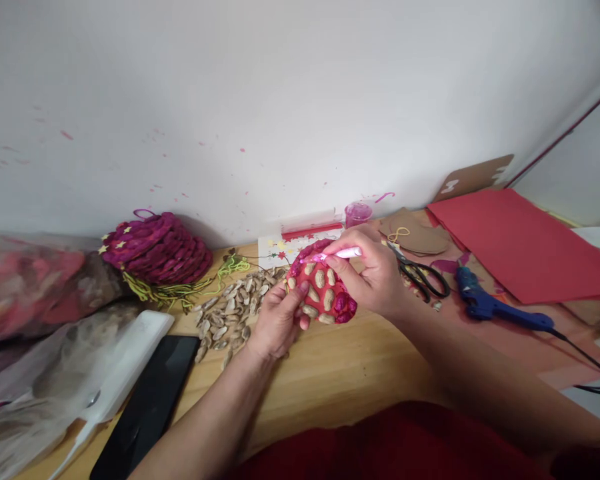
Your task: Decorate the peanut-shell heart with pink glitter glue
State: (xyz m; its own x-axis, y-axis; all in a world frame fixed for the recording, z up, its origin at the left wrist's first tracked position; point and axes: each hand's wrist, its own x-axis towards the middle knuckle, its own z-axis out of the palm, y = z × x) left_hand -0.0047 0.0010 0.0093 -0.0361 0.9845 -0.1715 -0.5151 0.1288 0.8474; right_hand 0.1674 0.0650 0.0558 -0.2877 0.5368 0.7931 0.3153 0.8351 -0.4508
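Observation:
My left hand (pixel 279 319) is closed on the lower left edge of a red disc (pixel 321 297), with the thumb on its face. Tan peanut shells (pixel 320 279) sit across the disc, and pink-coloured shells (pixel 347 308) line part of its rim. Pinched in my right hand (pixel 373 270) is a thin white-handled paintbrush (pixel 349 253). Its pink-stained tip touches or hovers just over the upper rim; I cannot tell which. Loose peanut shells (pixel 230 310) lie in a pile left of the disc. Behind it stands a plastic cup (pixel 358 213) stained pink.
Left are a stack of magenta shell-covered discs (pixel 160 250), plastic bags (pixel 35 287), a white power strip (pixel 135 360) and a black phone (pixel 147 407). On the right lie black scissors (pixel 427 277), a blue glue gun (pixel 505 310) with its cord, and red sheets (pixel 525 247). A wall rises behind.

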